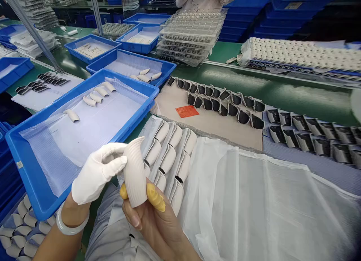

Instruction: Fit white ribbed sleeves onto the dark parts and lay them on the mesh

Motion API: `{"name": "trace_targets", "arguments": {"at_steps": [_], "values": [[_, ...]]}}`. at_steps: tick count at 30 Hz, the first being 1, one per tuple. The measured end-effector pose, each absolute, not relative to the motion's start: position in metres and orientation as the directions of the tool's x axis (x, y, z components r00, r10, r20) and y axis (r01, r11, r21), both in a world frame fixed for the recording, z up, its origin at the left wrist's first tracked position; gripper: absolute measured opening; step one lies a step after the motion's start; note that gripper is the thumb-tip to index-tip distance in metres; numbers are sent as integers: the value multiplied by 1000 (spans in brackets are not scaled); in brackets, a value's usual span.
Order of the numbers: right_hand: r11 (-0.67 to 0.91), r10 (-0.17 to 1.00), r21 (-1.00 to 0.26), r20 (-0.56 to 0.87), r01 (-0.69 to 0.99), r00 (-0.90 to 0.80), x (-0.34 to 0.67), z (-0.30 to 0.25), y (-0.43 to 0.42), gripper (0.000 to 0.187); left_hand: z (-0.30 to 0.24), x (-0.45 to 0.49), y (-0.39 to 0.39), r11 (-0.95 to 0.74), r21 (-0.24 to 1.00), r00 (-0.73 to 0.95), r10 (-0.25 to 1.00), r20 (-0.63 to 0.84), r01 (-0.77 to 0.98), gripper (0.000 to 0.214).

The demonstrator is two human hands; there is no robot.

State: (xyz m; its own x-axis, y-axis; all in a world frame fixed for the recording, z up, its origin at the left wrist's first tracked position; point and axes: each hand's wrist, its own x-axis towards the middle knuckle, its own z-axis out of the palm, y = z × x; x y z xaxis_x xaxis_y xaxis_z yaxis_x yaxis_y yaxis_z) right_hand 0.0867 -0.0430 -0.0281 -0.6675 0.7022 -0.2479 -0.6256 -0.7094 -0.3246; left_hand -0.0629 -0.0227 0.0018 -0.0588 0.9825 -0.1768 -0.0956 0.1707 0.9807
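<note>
Curved ribbed off-white plastic shell, approx. upright, tip bent left. Held btwn gloved left hand & right hand.

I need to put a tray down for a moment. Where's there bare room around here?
The green conveyor belt shows bare between its metal rail and the dark-lined pieces at right. The white plastic sheet at lower right is also open. It's crowded at the packed white shells beside the left hand, right hand and blue tray.
</note>
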Motion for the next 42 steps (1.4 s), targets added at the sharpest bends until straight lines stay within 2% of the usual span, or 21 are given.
{"name": "trace_targets", "arguments": {"at_steps": [11,19,21,25,27,31,32,37,40,42], "values": [[-687,721,-374,-245,-623,-649,90,-35,-40,32,-3,-61,-24,127,986,-89,987,-136,-104,20],[-661,743,-477,-307,-579,-595,89,-31,-40,39,-5,-61,-22,117,993,-147,982,-116,1,24],[-653,750,-504,-329,-565,-573,89,-29,-40,41,-4,-60,-22,92,993,-121,989,-83,68,34],[-609,784,-569,-322,-553,-531,88,-29,-40,42,0,-54,-23,71,962,-86,995,-49,265,76],[-572,808,-620,-309,-537,-502,89,-31,-41,43,2,-52,-22,64,950,-115,993,-30,306,70],[-521,827,-724,-296,-453,-478,90,-38,-43,43,4,-51,-17,39,971,-242,970,20,237,20],[-509,829,-742,-287,-436,-480,90,-40,-44,44,3,-52,-16,35,978,-263,964,20,204,15],[-482,822,-749,-206,-454,-531,91,-42,-45,41,-1,-55,-15,51,997,-270,962,-32,64,18],[-549,785,-657,-191,-517,-590,90,-39,-44,35,0,-57,-16,58,997,-260,965,-43,53,19],[-631,733,-545,-184,-552,-655,89,-38,-43,37,3,-58,-16,54,995,-246,969,-31,85,19]]}}
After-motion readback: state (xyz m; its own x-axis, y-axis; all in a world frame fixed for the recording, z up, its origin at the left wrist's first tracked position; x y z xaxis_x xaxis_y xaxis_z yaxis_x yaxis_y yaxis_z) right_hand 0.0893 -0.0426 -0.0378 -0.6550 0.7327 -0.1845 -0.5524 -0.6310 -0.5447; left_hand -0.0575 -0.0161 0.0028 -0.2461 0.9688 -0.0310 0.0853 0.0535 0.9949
